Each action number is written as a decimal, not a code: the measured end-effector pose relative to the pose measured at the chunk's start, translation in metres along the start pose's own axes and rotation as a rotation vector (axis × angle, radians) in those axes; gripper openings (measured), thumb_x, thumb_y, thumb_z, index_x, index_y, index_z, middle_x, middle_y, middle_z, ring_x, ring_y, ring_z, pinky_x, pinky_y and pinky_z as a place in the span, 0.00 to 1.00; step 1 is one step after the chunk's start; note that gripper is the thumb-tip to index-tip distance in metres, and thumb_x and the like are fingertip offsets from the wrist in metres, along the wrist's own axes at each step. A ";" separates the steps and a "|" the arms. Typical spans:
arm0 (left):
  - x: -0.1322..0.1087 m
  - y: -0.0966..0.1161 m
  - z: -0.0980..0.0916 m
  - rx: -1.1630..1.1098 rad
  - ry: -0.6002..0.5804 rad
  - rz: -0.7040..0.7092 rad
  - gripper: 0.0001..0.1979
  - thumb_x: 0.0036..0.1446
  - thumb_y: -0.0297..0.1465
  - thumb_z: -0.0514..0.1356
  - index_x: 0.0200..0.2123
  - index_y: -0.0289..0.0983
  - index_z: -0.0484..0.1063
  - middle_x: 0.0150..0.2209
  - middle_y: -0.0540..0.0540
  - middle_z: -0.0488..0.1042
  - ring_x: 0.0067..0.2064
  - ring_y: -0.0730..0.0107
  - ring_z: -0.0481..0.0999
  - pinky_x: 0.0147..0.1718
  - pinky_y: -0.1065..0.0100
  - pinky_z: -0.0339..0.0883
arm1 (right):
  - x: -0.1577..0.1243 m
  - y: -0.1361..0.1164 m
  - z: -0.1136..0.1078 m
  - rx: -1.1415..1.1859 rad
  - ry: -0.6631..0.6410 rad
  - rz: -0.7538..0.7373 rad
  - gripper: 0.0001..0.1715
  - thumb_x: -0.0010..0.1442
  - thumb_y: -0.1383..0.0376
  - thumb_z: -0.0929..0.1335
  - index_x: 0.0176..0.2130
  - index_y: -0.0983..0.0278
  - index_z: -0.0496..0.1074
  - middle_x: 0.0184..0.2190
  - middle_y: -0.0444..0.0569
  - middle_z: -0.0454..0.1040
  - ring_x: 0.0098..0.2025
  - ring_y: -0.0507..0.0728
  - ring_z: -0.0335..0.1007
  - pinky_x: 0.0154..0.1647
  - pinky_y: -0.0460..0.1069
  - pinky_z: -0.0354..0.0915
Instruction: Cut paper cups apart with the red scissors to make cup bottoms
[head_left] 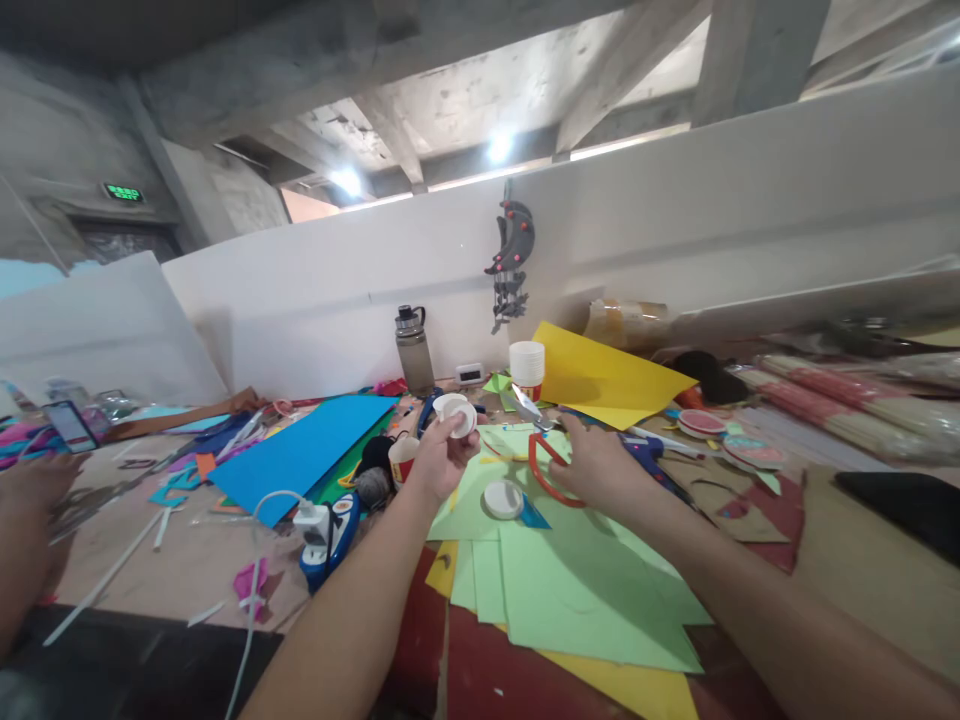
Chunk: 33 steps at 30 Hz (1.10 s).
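My left hand (442, 462) is closed on a small white paper cup piece (457, 412) with a round face, pinched between thumb and fingers. To its right, my right hand (596, 462) grips the orange-handled scissors (534, 450), whose metal blades point up and to the left. Below the scissors, a white round disc (503, 500) lies on light green paper sheets (600, 590), beside a small blue scrap (534, 514). A paper cup (403, 458) stands just left of my left hand, next to a grey yarn ball (373, 488).
Behind the hands are stacked white paper cups (527, 362), a water bottle (414, 350) and yellow paper (607, 375). Blue paper (307, 450) and a power strip (330, 540) with a white cable lie left. A glue gun (645, 455) is at right. Another person's hand (37, 485) shows far left.
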<state>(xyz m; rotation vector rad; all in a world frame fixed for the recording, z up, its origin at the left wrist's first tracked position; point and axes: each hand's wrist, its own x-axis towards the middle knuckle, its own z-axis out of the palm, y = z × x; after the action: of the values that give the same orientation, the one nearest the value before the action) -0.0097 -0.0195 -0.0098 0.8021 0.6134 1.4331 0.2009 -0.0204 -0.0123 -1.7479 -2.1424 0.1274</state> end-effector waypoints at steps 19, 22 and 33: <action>-0.016 -0.016 0.023 0.238 -0.227 -0.065 0.36 0.43 0.24 0.67 0.57 0.42 0.62 0.47 0.42 0.71 0.36 0.68 0.76 0.26 0.73 0.64 | -0.001 -0.015 0.001 1.322 0.121 -0.026 0.30 0.46 0.51 0.72 0.44 0.61 0.62 0.25 0.42 0.68 0.24 0.51 0.65 0.23 0.47 0.64; -0.018 -0.022 0.025 0.369 -0.270 -0.040 0.38 0.44 0.26 0.67 0.59 0.41 0.60 0.45 0.41 0.72 0.35 0.68 0.75 0.25 0.73 0.64 | 0.000 -0.015 0.001 1.329 0.122 0.002 0.31 0.43 0.51 0.73 0.42 0.61 0.63 0.29 0.43 0.71 0.24 0.51 0.66 0.25 0.48 0.66; -0.019 -0.023 0.028 0.358 -0.318 -0.018 0.21 0.48 0.33 0.66 0.47 0.35 0.71 0.35 0.42 0.73 0.31 0.69 0.74 0.22 0.74 0.63 | -0.001 -0.018 0.005 1.419 0.020 0.056 0.29 0.43 0.58 0.72 0.44 0.65 0.64 0.19 0.38 0.66 0.18 0.50 0.62 0.18 0.46 0.61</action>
<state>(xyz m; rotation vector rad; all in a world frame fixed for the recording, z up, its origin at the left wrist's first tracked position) 0.0255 -0.0412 -0.0125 1.2745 0.6362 1.1592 0.1831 -0.0251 -0.0115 -0.8749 -1.2534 1.2513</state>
